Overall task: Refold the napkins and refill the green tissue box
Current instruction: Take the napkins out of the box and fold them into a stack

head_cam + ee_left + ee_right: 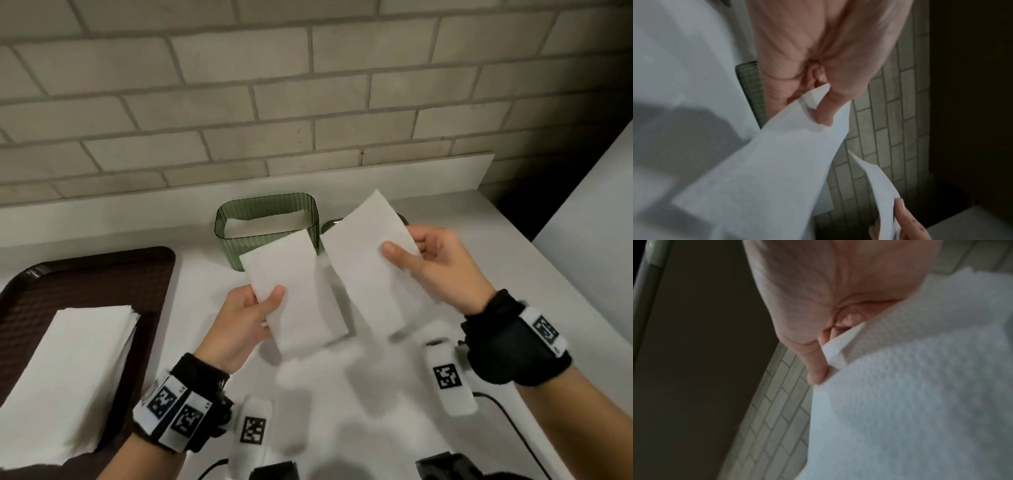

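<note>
My left hand (253,315) pinches a white napkin panel (294,291) between thumb and fingers, above the white counter. My right hand (435,263) pinches a second white panel (370,260), tilted to the right. The two panels stand side by side with a narrow gap; I cannot tell whether they join underneath. Just behind them sits the ribbed green tissue box (267,222), open on top, with white napkins inside. The left wrist view shows my thumb (824,113) on the napkin (777,170) and the box (752,87) behind. In the right wrist view a finger (816,373) lies along the napkin's (910,386) edge.
A dark brown tray (85,274) at the left carries a stack of white napkins (75,370). A dark green piece (330,224) peeks out right of the box. A brick wall (308,102) backs the counter (205,274), whose right edge (513,222) drops off. Black cables (507,414) lie near me.
</note>
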Available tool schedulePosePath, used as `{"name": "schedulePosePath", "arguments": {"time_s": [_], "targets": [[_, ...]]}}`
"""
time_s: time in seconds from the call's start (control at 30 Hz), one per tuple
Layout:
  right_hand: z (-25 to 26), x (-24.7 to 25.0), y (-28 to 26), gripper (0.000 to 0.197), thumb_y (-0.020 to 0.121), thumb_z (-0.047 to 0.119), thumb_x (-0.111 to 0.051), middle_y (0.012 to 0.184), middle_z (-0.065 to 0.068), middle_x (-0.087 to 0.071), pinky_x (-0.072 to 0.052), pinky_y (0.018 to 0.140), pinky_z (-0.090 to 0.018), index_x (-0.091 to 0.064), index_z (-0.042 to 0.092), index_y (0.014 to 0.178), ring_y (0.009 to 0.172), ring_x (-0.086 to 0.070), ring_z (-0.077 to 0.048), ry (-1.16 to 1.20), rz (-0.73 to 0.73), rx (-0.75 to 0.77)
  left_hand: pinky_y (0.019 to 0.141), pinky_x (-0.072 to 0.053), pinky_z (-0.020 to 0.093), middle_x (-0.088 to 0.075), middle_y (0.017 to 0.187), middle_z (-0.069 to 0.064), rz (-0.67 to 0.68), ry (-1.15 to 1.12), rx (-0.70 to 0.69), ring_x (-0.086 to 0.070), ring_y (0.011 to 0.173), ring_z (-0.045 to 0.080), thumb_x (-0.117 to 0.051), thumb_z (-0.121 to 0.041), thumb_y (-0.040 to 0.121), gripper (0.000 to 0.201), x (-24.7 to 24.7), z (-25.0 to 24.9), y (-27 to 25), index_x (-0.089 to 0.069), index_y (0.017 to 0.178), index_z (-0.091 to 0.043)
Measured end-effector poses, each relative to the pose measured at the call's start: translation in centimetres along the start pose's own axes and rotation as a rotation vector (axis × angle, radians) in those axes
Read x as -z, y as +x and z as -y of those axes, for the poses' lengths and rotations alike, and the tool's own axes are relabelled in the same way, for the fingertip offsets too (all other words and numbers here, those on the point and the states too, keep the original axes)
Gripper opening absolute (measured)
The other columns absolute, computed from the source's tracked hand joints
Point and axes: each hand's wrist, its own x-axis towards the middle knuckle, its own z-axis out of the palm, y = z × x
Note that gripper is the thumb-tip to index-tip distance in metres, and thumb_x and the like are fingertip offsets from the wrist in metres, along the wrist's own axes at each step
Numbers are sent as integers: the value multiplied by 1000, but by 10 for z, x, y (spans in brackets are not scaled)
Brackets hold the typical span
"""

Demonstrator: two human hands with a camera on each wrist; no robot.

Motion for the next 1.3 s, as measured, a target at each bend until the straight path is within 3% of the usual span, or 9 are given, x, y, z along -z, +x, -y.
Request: {"name": "schedulePosePath", "arguments": {"time_s": [0.17, 0.23, 0.3, 0.4, 0.7, 0.87, 1.0, 1.17, 1.3], "targets": [[-21, -44, 2, 26, 87, 29, -70, 111, -5, -71, -55, 84, -35, -74, 7, 101, 102, -68, -22, 112, -2, -32, 69, -60, 35, -74, 102, 9, 56, -171, 48, -73, 85, 19, -47, -13, 99, 24, -10, -1, -13, -67, 108, -5], [-32, -56, 2, 27, 84, 32, -72, 118, -1, -68, -53, 86, -33, -76, 10, 99, 112, -63, -20, 94, -12, -36, 70, -61, 37, -74, 105, 11, 80, -220, 68, -73, 87, 22, -45, -12, 99, 25, -15, -2, -18, -66, 110, -4], [-39, -65, 1, 27, 82, 30, -71, 118, -1, -68, -51, 85, -28, -76, 10, 99, 110, -63, -18, 106, -19, -62, 69, -61, 38, -73, 107, 13, 110, -280, 79, -73, 88, 23, -49, -9, 91, 26, -18, -2, -20, -66, 110, -4], [-47, -73, -2, 23, 85, 25, -71, 110, 1, -72, -55, 89, -39, -75, 9, 100, 102, -67, -20, 97, -47, -94, 68, -61, 39, -71, 113, 14, 137, -346, 95, -73, 90, 26, -55, -16, 79, 41, -19, -3, -22, -64, 118, -5], [-54, -85, -5, 15, 82, 26, -77, 95, -3, -74, -53, 90, -52, -75, 12, 89, 94, -67, -31, 103, -182, -150, 75, -57, 49, -60, 134, 13, 183, -395, 149, -60, 119, 34, -32, -33, 103, 45, -19, -2, -23, -50, 139, -12], [-58, -89, -4, 18, 79, 32, -78, 93, -1, -74, -53, 87, -52, -75, 16, 87, 91, -68, -30, 73, -210, -134, 78, -57, 50, -61, 133, 10, 211, -386, 148, -61, 119, 32, -29, -37, 103, 47, -18, 0, -22, -50, 138, -15], [-60, -93, -5, 17, 79, 31, -79, 89, 1, -75, -54, 85, -51, -75, 16, 86, 90, -68, -29, 56, -227, -142, 86, -56, 49, -62, 132, 3, 259, -355, 116, -60, 121, 24, -22, -59, 94, 63, -17, -4, -25, -52, 135, -23], [-61, -102, -5, 9, 79, 27, -79, 85, 1, -73, -54, 81, -46, -74, 20, 78, 85, -67, -27, 62, -250, -129, 71, -59, 37, -69, 119, 16, 145, -240, 30, -70, 101, 27, -51, -10, 93, 32, -14, 6, -24, -61, 123, -1], [-61, -107, -2, 16, 80, 37, -77, 88, 3, -73, -54, 76, -36, -72, 22, 85, 80, -66, -22, 3, -116, -166, 75, -60, 35, -69, 116, 18, 34, -247, 25, -70, 101, 29, -48, 1, 95, 28, -1, 13, -22, -61, 119, 3]]}}
